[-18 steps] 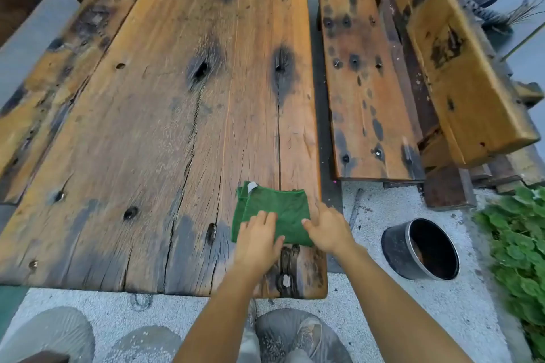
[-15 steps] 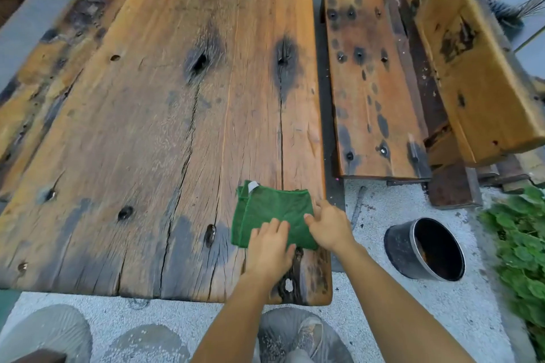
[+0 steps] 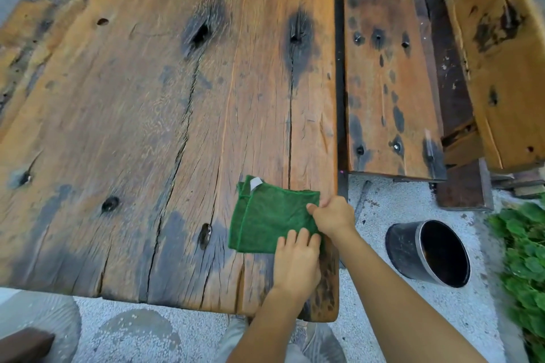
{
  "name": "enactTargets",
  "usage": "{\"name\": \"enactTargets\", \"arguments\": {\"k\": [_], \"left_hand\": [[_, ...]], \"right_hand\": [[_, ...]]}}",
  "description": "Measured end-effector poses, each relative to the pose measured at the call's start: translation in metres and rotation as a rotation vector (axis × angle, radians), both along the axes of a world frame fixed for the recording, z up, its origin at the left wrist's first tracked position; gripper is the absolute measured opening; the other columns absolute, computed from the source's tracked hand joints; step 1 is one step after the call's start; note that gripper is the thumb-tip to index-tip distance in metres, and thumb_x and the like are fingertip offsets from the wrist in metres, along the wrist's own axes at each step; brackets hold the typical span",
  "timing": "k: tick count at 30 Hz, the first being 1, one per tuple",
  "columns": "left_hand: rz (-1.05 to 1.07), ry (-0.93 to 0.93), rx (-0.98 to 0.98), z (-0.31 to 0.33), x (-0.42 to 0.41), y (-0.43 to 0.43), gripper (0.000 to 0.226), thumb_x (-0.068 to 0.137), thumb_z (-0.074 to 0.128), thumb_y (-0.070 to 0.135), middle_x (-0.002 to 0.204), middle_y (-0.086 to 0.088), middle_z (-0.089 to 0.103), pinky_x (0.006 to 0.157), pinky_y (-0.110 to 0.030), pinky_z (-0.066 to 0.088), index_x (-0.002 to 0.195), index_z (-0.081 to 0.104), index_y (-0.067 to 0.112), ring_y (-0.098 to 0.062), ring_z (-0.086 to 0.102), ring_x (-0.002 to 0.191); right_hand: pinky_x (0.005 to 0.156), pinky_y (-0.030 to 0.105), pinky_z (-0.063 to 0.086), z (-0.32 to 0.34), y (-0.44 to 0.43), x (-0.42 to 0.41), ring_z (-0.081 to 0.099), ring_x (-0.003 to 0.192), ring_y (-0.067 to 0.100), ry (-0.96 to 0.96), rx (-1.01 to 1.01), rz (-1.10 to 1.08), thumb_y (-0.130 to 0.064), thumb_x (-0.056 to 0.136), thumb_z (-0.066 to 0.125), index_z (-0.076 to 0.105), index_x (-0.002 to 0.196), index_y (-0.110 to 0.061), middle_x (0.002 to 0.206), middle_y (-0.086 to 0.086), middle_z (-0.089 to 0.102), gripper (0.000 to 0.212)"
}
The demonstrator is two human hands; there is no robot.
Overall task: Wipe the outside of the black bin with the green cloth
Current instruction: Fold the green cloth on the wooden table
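Note:
A folded green cloth (image 3: 269,215) with a white tag lies flat near the front right corner of the wooden table (image 3: 153,127). My left hand (image 3: 296,262) rests palm down on the cloth's near right corner, fingers together. My right hand (image 3: 333,214) pinches the cloth's right edge between thumb and fingers. The black bin (image 3: 429,253) lies tipped on its side on the gravel ground to the right of the table, its dark opening facing me. Neither hand touches the bin.
A wooden bench (image 3: 386,74) runs along the table's right side, with a slanted backrest plank (image 3: 501,53) beyond it. Green leafy plants (image 3: 525,262) grow at the right edge, beside the bin. Pale gravel ground (image 3: 368,318) lies below the table's front edge.
The view has shifted closer and to the right. My right hand has closed its fingers on the cloth's right edge. My left hand has slid toward the cloth's near right corner.

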State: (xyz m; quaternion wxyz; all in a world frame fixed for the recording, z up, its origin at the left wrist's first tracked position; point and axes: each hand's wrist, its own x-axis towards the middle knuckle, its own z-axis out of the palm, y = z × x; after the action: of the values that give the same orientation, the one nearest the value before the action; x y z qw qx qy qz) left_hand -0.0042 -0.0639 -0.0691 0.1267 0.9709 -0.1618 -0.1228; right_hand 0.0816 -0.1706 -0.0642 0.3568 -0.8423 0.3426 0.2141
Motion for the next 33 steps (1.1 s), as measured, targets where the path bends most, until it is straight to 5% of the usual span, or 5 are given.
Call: {"name": "enactTargets", "arguments": {"k": [9, 18, 21, 24, 33], "left_hand": [[0.647, 0.127, -0.662, 0.022, 0.001, 0.026, 0.012, 0.098, 0.056, 0.012, 0.096, -0.002, 0.065, 0.076, -0.04, 0.051, 0.109, 0.061, 0.012, -0.022, 0.063, 0.087], [1.333, 0.322, -0.827, 0.02, 0.004, 0.105, 0.009, 0.1, 0.056, 0.006, 0.087, -0.009, 0.069, 0.075, -0.035, 0.05, 0.107, 0.059, 0.009, -0.032, 0.068, 0.089], [1.311, 0.429, -0.724, 0.01, 0.008, 0.126, 0.011, 0.1, 0.062, 0.019, 0.084, -0.004, 0.069, 0.069, -0.032, 0.045, 0.105, 0.057, 0.011, -0.027, 0.066, 0.087], [1.232, 0.436, -0.637, 0.006, 0.01, 0.14, 0.022, 0.097, 0.067, 0.032, 0.074, 0.008, 0.065, 0.069, -0.03, 0.039, 0.102, 0.054, 0.015, -0.021, 0.063, 0.083], [0.759, 0.194, -0.351, 0.012, 0.054, 0.164, 0.034, 0.093, 0.07, 0.031, 0.117, -0.009, 0.059, 0.088, -0.041, 0.05, 0.119, 0.057, 0.012, -0.028, 0.058, 0.108]], "right_hand": [[0.082, 0.042, 0.064, 0.023, 0.035, 0.02, 0.079, 0.065, 0.025, -0.052, 0.22, -0.135, -0.023, 0.085, 0.08, 0.063, 0.054, -0.017, 0.054, 0.006, 0.072, 0.036], [0.074, 0.051, 0.065, 0.034, 0.138, 0.033, 0.078, 0.073, 0.035, -0.087, 0.284, 0.001, -0.012, 0.087, 0.079, 0.061, 0.074, -0.014, 0.085, 0.02, 0.075, 0.022], [0.088, 0.041, 0.061, 0.021, 0.158, 0.029, 0.074, 0.093, 0.032, -0.088, 0.162, 0.187, -0.019, 0.091, 0.073, 0.072, 0.09, -0.012, 0.1, 0.017, 0.076, 0.007], [0.1, 0.03, 0.055, 0.014, 0.16, 0.017, 0.07, 0.108, 0.024, -0.09, 0.159, 0.256, -0.019, 0.096, 0.068, 0.068, 0.129, -0.007, 0.111, 0.011, 0.076, 0.035], [0.091, 0.032, 0.051, 0.015, 0.111, 0.018, 0.065, 0.109, 0.031, -0.213, -0.017, 0.173, -0.015, 0.088, 0.079, 0.061, 0.132, -0.006, 0.117, 0.015, 0.068, 0.049]]}}
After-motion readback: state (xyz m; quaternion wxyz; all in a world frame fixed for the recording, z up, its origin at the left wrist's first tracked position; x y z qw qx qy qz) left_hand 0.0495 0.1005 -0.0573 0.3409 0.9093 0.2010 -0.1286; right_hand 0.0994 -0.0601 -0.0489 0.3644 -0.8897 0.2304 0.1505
